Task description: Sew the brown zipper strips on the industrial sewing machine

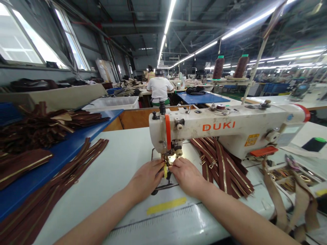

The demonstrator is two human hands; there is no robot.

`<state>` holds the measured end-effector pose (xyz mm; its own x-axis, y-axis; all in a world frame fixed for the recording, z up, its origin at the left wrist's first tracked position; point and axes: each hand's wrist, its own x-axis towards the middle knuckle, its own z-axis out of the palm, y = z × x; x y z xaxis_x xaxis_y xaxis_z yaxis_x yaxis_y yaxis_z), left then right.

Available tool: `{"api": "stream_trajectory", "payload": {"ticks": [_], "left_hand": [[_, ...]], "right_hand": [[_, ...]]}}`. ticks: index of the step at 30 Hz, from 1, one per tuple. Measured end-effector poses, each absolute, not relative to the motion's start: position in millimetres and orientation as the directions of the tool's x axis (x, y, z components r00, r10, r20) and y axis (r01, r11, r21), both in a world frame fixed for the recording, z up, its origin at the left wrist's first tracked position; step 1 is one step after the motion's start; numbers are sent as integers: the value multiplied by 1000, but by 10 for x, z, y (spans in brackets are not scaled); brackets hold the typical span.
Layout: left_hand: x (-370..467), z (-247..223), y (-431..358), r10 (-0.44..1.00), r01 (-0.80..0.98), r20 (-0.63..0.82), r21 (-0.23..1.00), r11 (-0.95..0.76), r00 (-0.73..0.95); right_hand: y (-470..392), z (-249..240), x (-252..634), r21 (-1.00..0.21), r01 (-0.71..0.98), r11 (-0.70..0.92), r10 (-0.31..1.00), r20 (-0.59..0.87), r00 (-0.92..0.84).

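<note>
Both hands meet at the presser foot of a white sewing machine point(191, 122). My left hand point(145, 178) is just left of the needle, its fingers closed and pointing in under the foot. From the other side, my right hand point(187, 175) reaches in with thumb and fingertips pinched together. Whatever lies between the fingertips is too small and covered to name. A yellow strip point(165, 171) shows between the hands. To the right, brown zipper pieces point(224, 166) with gold teeth and metal sliders lie fanned out beneath the machine arm.
Long brown zipper strips point(74, 170) drape over the table's left side. A blue surface point(63, 146) beyond carries more brown pieces. At right stands a tray point(286, 194) of small metal parts, with beige straps point(296, 204). Thread cones point(218, 68) rise behind; a person point(159, 88) sits farther off.
</note>
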<state>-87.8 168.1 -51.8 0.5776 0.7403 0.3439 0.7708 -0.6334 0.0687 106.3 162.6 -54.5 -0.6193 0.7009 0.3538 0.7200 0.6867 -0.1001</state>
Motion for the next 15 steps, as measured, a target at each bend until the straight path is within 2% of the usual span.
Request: {"api": "stream_trajectory", "payload": {"ticks": [15], "left_hand": [[-862,-545,1700,748,777,374,103,-621,549]], "right_hand": [[1583,-500,1079,-142,747,649,733,379,-564]]}}
